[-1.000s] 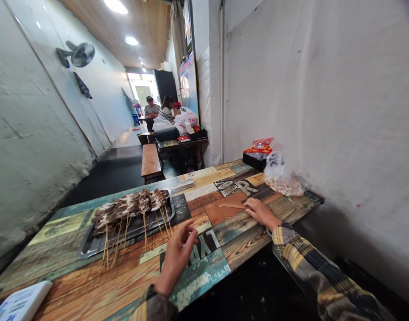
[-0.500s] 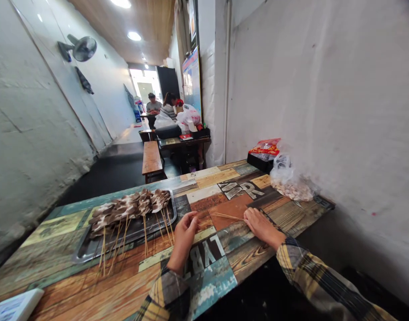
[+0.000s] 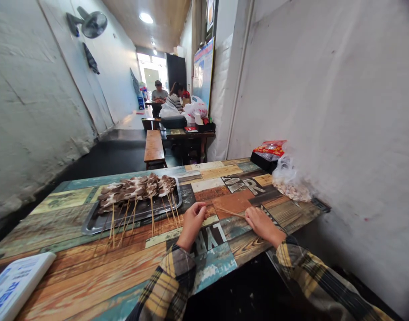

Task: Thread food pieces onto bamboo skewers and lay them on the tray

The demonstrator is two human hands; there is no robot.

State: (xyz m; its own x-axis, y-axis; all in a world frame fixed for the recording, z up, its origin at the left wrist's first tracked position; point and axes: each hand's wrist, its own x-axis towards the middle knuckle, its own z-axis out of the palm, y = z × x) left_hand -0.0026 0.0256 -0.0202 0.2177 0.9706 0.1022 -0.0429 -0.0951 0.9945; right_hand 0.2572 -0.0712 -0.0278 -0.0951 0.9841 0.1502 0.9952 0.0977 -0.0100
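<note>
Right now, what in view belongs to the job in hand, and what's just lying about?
In hand or likely part of it:
- thin sticks, held in the right hand
- loaded skewers on the metal tray
- possibly the bag of pale pieces; untouched

Apparently just lying about:
- blue-printed white packet
- red packet in the black box

Tbl top (image 3: 91, 281) has "R" (image 3: 253, 185), "L" & "Y"; rest illeg.

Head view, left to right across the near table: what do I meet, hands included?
White-and-blue package, metal tray of skewers, left hand, thin stick, right hand, clear plastic bag.
</note>
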